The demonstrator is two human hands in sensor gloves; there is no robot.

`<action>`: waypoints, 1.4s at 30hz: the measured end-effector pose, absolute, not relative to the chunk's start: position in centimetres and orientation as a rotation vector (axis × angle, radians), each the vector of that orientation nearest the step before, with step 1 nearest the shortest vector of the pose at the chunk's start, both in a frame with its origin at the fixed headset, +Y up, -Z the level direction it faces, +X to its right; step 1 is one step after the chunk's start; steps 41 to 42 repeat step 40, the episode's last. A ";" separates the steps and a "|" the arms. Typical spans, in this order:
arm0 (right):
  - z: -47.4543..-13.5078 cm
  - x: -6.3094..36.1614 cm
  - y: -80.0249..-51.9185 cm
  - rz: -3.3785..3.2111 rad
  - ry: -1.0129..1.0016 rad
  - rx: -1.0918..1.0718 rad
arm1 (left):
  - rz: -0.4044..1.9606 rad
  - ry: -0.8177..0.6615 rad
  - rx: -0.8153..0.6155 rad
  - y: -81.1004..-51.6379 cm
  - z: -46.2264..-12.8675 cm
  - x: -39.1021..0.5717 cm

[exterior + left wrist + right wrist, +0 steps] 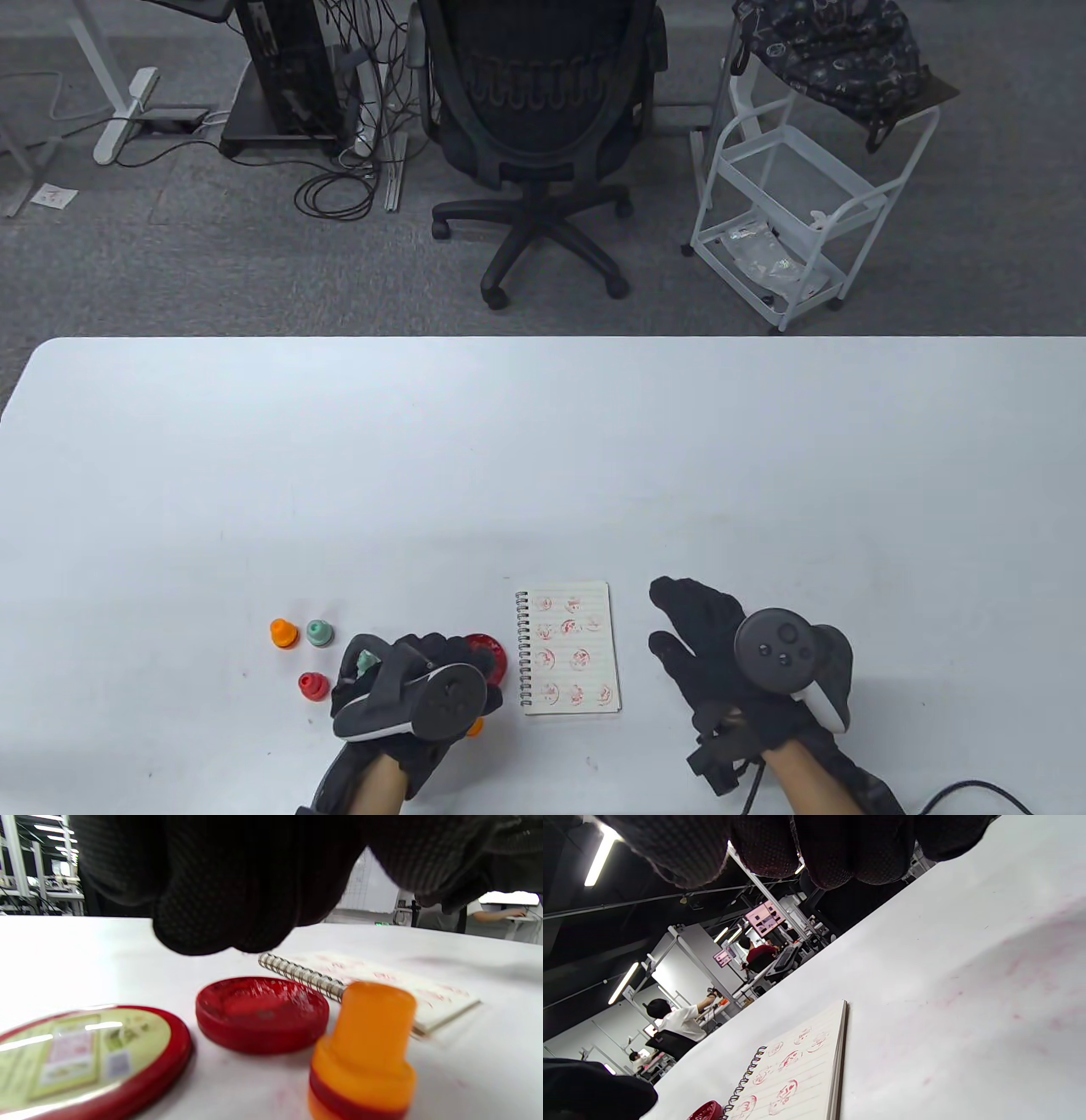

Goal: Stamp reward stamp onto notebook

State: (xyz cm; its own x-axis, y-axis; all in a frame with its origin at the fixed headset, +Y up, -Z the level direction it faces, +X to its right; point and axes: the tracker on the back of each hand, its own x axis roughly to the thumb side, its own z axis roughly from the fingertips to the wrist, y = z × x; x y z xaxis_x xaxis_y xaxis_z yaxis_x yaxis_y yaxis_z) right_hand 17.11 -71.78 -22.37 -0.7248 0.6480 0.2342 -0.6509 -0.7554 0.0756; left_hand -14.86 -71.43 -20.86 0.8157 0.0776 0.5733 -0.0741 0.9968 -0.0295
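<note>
Two gloved hands at the near edge of the white table (543,441). Left hand (407,688) low beside the ink, fingers curled round a pale green stamp (366,662), its top peeking out at the knuckles; exact grip on the stamp hidden under the tracker. Right hand (721,654) resting apart to the right of the notebook, fingers stretched and slightly spread, holding nothing. Just by the left wrist, an orange stamp (365,1052) standing upright, with a red ink pad (262,1013) open behind it and its labelled lid (85,1056) lying flat alongside. Between the hands, the spiral notebook (568,647) flat and open, spine toward the left hand, page already crowded with red prints in rows. Farther left, three more stamps standing loose: a red one (312,684), an orange one (282,632), a green one (319,632). Beyond the table, an office chair (534,127) and a white trolley (789,195). Likely risks: little bare paper left, so a fresh print easily overlapping an old one; notebook unpinned by the idle right hand, so liable to slide under a slanted press and smear; orange stamp near the wrist easily toppled on the swing across to the page.
</note>
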 end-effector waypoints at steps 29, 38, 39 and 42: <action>-23.8 20.7 -72.0 2.945 0.131 0.085 | 0.033 -0.300 -0.002 -71.4 -20.8 -20.1; -24.0 21.0 -73.7 2.961 0.308 0.017 | 0.034 -0.316 0.081 -71.0 -20.5 -20.1; -24.0 21.0 -73.8 2.961 0.324 0.014 | 0.035 -0.316 0.085 -70.9 -20.5 -20.1; -24.1 21.0 -74.0 2.961 0.338 0.015 | 0.036 -0.317 0.088 -70.9 -20.5 -20.1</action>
